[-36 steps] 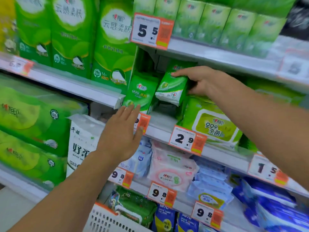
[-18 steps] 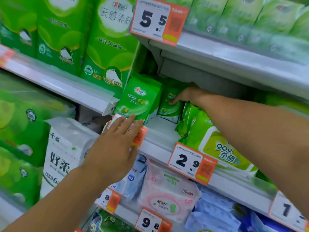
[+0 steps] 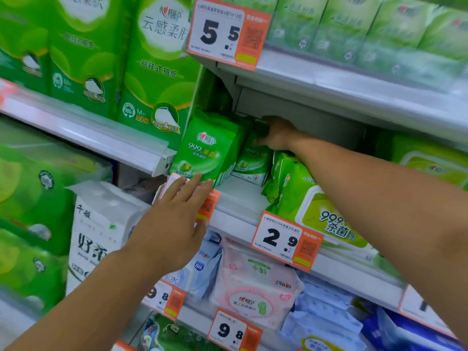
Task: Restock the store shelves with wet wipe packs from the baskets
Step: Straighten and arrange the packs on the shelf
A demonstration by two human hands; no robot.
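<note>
Right hand (image 3: 277, 134): deep in the shelf (image 3: 243, 196), fingers curled over a small green pack (image 3: 252, 160) at the back edge.
Left hand (image 3: 174, 219): open, fingertips touching the front row (image 3: 207, 150) at the shelf's front edge.
Handling: probably light, soft and slick; best pinched at the top.
Count: one pack held; the row's number I cannot tell; two hands.

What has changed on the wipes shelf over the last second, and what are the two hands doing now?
The right hand has pushed the small green wet wipe pack from the shelf front deep under the upper shelf, standing it beside the front row of green 999 packs; it still rests on the pack's top. The left hand rose slightly, fingertips now touching that front pack's lower edge. The large green lidded wipe pack stayed put.
</note>
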